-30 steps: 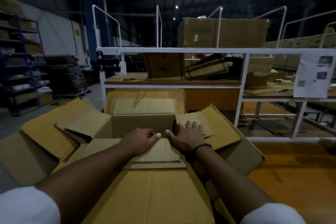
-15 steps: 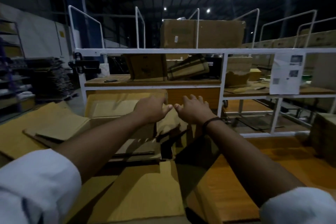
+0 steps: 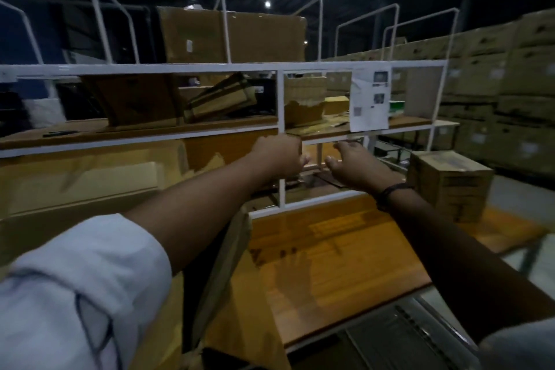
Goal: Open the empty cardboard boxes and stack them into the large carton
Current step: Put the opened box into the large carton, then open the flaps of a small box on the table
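The large open carton [image 3: 78, 186] fills the left side, and one of its flaps [image 3: 231, 264] hangs by the table's edge. Both my arms reach forward over the wooden table [image 3: 330, 255], in front of the white rack's lower rail. My left hand [image 3: 279, 158] has its fingers curled and nothing shows in it. Beside it, my right hand [image 3: 356, 164] is relaxed with the fingers pointing down, and it holds nothing. A small closed cardboard box [image 3: 450, 186] stands on the table to the right of my right hand.
The white metal rack [image 3: 282, 105] crosses the view, with several cardboard boxes [image 3: 135, 99] on its shelf, a big one on top [image 3: 234, 36] and a paper sheet [image 3: 371, 99]. Stacked cartons [image 3: 510, 84] wall off the right. A dark grate [image 3: 399, 342] lies below the table.
Both hands left the box inside the large carton and rose forward and to the right, toward the rack. My view swung right, so the carton now sits at the left.
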Demonstrator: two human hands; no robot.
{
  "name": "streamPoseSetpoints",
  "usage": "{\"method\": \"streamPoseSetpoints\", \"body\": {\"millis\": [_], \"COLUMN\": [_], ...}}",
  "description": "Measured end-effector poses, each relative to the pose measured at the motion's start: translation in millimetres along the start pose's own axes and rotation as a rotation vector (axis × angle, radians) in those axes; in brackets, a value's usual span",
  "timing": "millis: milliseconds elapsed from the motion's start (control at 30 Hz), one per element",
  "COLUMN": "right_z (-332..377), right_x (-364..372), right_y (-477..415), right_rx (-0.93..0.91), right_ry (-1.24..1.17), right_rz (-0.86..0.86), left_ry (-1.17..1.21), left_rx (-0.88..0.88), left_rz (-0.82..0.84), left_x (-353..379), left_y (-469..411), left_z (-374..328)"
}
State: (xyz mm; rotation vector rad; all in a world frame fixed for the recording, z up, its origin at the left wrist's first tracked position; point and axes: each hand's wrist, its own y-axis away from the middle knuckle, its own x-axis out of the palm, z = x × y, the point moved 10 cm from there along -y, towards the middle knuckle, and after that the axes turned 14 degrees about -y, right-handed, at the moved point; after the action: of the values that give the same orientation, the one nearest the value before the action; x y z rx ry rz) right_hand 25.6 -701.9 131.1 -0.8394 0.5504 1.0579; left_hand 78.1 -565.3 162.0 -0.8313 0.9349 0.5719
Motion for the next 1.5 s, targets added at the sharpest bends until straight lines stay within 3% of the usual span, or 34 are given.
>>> {"method": "streamPoseSetpoints", "body": {"millis": [200, 367, 600, 800, 1033, 1500], "right_z": [-138, -236, -332, -398, -444, -490], "right_x": [-25, -30, -8, -2, -15, -52], "right_y": [16, 48, 79, 68, 2, -146], "right_rx": [0.157, 0.278, 0.452, 0.499, 0.481, 0.325], "right_ry": [-0.02, -0.001, -0.06, -0.048, -0.057, 0.006], "right_rz": [-0.021, -0.021, -0.012, -0.03, -0.127, -0.199], "left_ry": [-0.08, -0.101, -0.055, 0.186, 0.562, 0.75], "left_rx": [0.18, 0.301, 0.381, 0.349, 0.25, 0.205], "left_rz": [0.202, 0.263, 0.388, 0.233, 0.227, 0.096], "left_x": [50, 79, 173, 206, 234, 248], "left_y": [-55, -88, -97, -133, -206, -306], "left_z": [-99, -174, -258, -285, -295, -321]}}
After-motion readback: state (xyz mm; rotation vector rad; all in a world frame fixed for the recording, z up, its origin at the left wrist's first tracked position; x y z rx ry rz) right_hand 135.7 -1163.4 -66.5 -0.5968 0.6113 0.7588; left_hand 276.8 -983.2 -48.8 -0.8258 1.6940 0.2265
